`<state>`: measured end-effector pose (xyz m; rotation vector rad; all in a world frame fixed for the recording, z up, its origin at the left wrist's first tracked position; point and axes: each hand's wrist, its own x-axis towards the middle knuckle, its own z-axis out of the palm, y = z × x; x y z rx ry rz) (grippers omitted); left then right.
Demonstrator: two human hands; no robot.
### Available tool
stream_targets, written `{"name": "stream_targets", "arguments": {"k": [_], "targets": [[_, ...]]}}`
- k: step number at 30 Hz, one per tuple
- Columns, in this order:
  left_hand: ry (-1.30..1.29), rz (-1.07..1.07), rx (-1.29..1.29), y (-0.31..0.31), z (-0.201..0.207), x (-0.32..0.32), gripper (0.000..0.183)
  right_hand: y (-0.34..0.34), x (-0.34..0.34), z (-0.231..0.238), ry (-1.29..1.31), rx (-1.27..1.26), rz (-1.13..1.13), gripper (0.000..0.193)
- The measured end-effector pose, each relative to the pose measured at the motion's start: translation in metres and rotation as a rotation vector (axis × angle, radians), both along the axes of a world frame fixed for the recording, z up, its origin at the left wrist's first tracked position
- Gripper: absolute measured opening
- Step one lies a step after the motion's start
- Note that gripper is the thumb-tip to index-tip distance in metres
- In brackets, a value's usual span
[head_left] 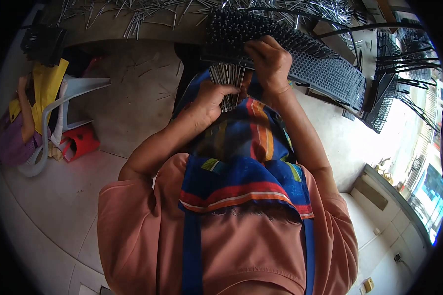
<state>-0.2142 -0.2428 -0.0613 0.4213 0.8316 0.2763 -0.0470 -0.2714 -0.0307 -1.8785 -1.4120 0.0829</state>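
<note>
My left hand [209, 102] is closed around a bundle of thin metal rods [225, 74], held upright over my lap. My right hand [273, 65] hovers at the near edge of a long perforated rack [332, 77]. Its fingers are pinched together, and what is between them is too small to make out. Dark-tipped rods [236, 32] stand packed in the holes at the rack's left and far side. Bare holes show along its near right part. A striped blue apron [263, 130] covers my lap below both hands.
Loose metal rods [152, 14] lie scattered on the table at the far side. More racks with dark bent wires [394, 69] stand at the right. On the left, another person [27, 115] sits beside a grey plastic chair [86, 86] and a red bag [81, 142].
</note>
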Motion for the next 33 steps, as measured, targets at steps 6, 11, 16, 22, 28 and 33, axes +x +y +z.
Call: {"name": "stream_targets", "arguments": {"k": [6,11,16,22,28,33], "targets": [[-0.049,0.029,-0.017,0.001,0.0,0.001,0.032,-0.018,0.0,0.007,-0.034,0.029,0.0,0.016],[-0.066,-0.037,0.079,-0.004,0.005,0.006,0.031,-0.043,0.001,-0.005,0.775,-0.385,0.001,0.013],[-0.024,0.015,0.079,-0.002,0.003,0.006,0.031,-0.045,0.0,0.008,1.166,-0.286,-0.132,0.008],[0.154,-0.083,0.107,-0.004,0.007,0.003,0.033,-0.034,0.014,0.004,0.629,0.243,-0.133,0.005],[0.109,-0.032,0.103,-0.005,0.01,0.006,0.028,-0.032,0.018,0.002,0.387,0.192,-0.046,0.01],[0.093,-0.072,0.038,-0.003,0.008,0.004,0.027,-0.034,0.017,0.008,0.33,0.192,-0.026,0.011]]}}
